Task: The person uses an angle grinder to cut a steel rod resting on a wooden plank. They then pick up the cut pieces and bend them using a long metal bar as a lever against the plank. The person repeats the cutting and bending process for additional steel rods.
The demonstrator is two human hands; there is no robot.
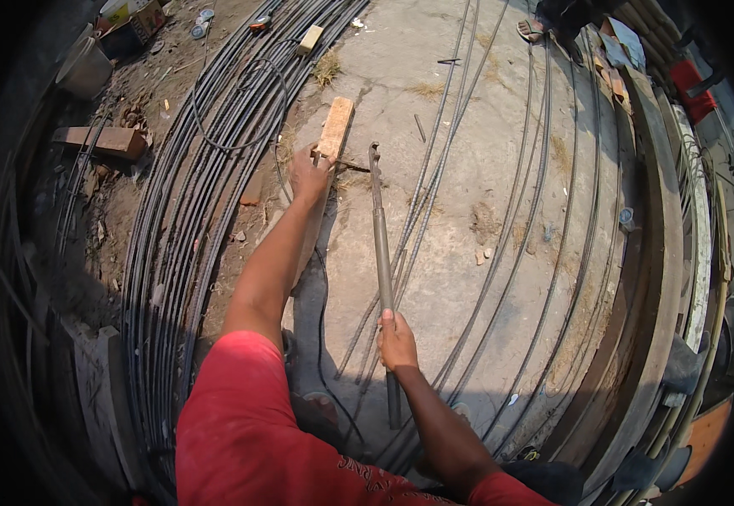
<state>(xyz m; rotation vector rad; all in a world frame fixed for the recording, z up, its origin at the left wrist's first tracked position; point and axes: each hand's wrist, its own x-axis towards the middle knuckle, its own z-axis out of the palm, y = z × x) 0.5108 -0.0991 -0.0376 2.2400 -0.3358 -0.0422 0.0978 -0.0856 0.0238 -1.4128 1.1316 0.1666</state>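
My right hand point(397, 341) is wrapped round the shaft of a long steel rebar bender point(382, 244), whose notched head points away from me. My left hand point(308, 177) is closed at the side of a long wooden beam point(336, 126), on a thin steel rod point(352, 165). That rod sticks out to the right and reaches the bender's head; whether it sits in the notch is hard to make out. The fingertips of the left hand are partly hidden. The beam runs toward me beneath my left forearm.
A thick bundle of rebar point(173, 228) lies on the left, with a loop of wire on it. More long bars point(544, 169) cross the concrete at right. A wooden block point(309, 40), a bucket point(85, 67) and a brown block point(101, 142) lie farther off. Someone's foot point(531, 31) shows at top right.
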